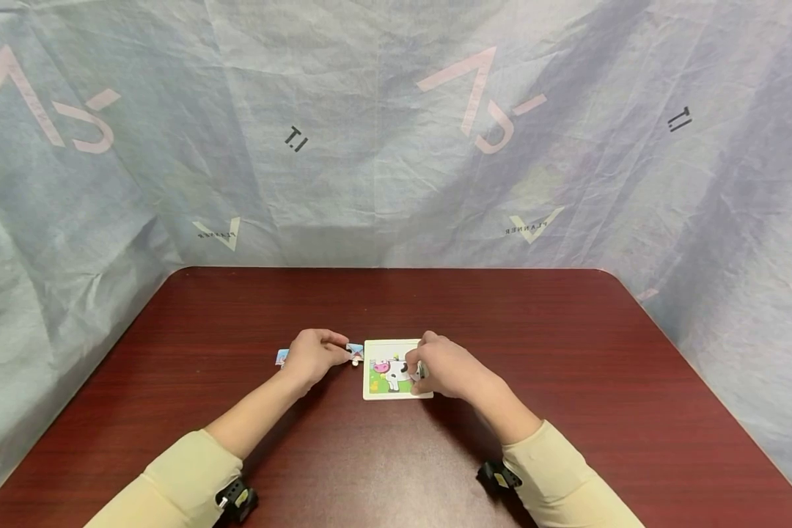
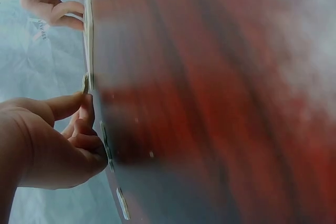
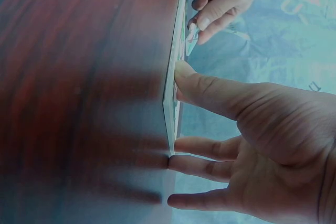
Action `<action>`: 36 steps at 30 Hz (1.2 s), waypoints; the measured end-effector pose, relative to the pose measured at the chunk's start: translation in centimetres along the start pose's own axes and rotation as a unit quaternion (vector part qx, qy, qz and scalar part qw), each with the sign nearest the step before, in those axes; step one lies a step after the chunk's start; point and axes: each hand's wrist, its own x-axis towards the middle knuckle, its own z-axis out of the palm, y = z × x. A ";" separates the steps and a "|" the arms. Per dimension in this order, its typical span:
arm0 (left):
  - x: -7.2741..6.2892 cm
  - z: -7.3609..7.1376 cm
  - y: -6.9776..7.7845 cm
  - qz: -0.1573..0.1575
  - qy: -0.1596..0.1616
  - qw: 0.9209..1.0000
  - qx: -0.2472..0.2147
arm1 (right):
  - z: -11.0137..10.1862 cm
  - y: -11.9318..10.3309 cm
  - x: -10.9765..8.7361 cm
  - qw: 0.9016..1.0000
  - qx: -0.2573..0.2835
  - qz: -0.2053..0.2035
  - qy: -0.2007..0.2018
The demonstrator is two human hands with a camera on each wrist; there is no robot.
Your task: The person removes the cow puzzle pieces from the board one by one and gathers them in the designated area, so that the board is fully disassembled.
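Observation:
My left hand (image 1: 312,358) pinches a small puzzle piece (image 1: 355,353) with a blue top between thumb and fingertips, just left of the puzzle board. In the left wrist view the piece (image 2: 85,83) is seen edge-on, tilted up. The square puzzle board (image 1: 366,370) has a pale frame and a cow picture on green ground, and lies flat on the table. My right hand (image 1: 452,364) rests its thumb and fingers on the board's right part, hiding some of the picture. In the right wrist view its fingers are fairly straight, with the thumb on the board (image 3: 170,85).
Another blue puzzle piece (image 1: 281,356) lies on the dark red table (image 1: 396,455), partly behind my left hand. In the left wrist view, flat pieces (image 2: 123,203) lie edge-on near that hand. A printed grey cloth (image 1: 383,147) hangs behind the table.

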 end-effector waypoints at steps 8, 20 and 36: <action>-0.2 -0.4 0.0 0.007 -0.001 1.000 0.026 | 0.0 -0.1 -0.1 1.000 0.003 -0.001 0.000; -0.3 -0.6 -0.1 0.009 0.004 0.999 0.044 | 0.0 -0.1 -0.1 1.000 0.001 -0.002 0.003; -0.2 -0.1 -0.1 0.051 -0.015 0.998 0.046 | 0.2 0.0 0.0 1.000 -0.011 -0.002 0.002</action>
